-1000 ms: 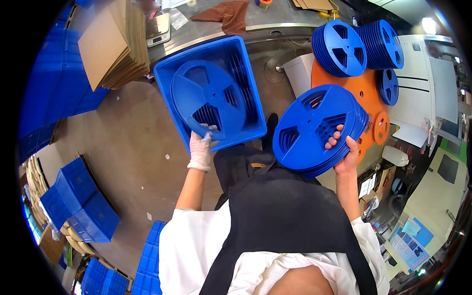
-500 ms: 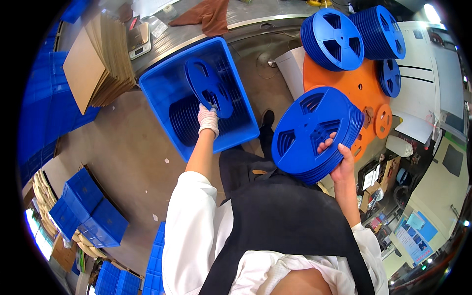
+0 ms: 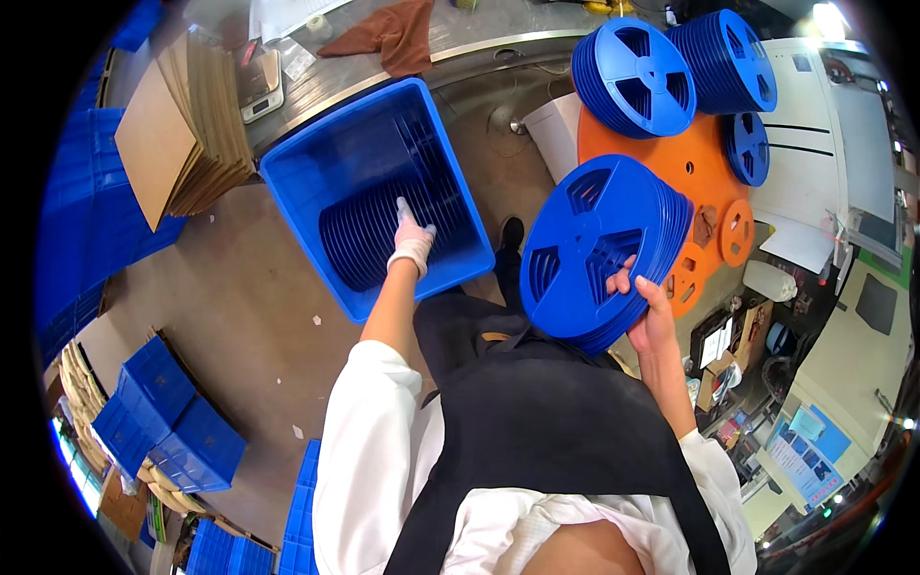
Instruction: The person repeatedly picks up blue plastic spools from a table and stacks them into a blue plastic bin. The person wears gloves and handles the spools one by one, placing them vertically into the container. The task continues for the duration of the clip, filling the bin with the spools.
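Note:
A blue plastic bin [image 3: 321, 125] stands left of centre, with a row of blue reel discs [image 3: 369, 235] standing on edge inside it. My gloved left hand [image 3: 412, 241] is over the bin at the near right of that row, fingers and thumb apart, with no disc in its grip. Whether its fingertips touch the discs I cannot tell. On the right, my bare right hand [image 3: 647, 307] holds a thick stack of blue reel discs [image 3: 586, 257] tilted in front of me. Its fingers reach through an opening in the top disc, and the thumb lies by the rim.
Beyond the held stack, an orange round board [image 3: 661, 163] bears more stacks of blue reels [image 3: 644, 77]. A metal workbench [image 3: 479, 29] runs along the far side with a scale [image 3: 264, 96] on it. Cardboard sheets [image 3: 192, 134] lean at far left; blue crates [image 3: 177, 412] stand behind.
The disc my left hand was holding over the bin has left its grip and no longer stands out above the row. My right hand still holds its stack.

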The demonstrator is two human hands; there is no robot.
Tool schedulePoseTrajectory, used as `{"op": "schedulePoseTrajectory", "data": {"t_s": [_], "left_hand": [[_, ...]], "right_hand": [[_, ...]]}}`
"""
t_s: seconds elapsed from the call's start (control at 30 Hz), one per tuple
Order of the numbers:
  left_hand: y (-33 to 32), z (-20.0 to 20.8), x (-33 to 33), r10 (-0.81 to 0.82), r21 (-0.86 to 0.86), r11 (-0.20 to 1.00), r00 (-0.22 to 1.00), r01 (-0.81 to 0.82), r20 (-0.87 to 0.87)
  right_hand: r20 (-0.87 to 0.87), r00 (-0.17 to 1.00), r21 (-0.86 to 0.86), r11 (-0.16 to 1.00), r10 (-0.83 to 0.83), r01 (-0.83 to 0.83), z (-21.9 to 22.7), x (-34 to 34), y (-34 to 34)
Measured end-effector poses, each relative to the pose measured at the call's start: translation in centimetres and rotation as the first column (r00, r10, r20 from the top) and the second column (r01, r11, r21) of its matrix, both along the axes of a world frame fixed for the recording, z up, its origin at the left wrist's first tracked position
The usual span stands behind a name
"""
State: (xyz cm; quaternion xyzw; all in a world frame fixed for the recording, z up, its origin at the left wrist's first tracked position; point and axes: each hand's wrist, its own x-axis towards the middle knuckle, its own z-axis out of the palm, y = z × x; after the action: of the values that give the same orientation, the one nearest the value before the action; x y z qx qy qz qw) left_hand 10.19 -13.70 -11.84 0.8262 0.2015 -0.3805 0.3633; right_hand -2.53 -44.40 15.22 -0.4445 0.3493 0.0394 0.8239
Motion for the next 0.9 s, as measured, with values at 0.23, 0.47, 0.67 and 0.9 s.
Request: {"op": "schedulePoseTrajectory", "data": {"t_s": [0.23, 0.47, 0.67, 0.9], "left_hand": [[2.0, 5.0, -7.7, -0.254, -0.109, 0.917, 0.773, 0.383, 0.582], [3.3, 15.2, -9.1, -0.457, 0.327, 0.577, -0.037, 0.748, 0.889], [4.1, 17.8, -9.3, -0.384, 0.344, 0.604, -0.115, 0.719, 0.916], [8.9, 17.8, -11.8, -0.088, -0.147, 0.776, 0.335, 0.614, 0.938]], "right_hand": [[0.241, 0.97, 0.212, 0.974, 0.033, -0.085, 1.1, 0.0, -0.3], [0.474, 0.871, 0.391, 0.854, 0.134, -0.344, 2.1, -0.2, 1.0], [0.544, 0.825, 0.404, 0.814, 0.154, -0.417, 3.0, 0.1, 3.5], [0.048, 0.989, 0.037, 0.989, 0.143, -0.145, 6.2, 1.0, 6.3]]}}
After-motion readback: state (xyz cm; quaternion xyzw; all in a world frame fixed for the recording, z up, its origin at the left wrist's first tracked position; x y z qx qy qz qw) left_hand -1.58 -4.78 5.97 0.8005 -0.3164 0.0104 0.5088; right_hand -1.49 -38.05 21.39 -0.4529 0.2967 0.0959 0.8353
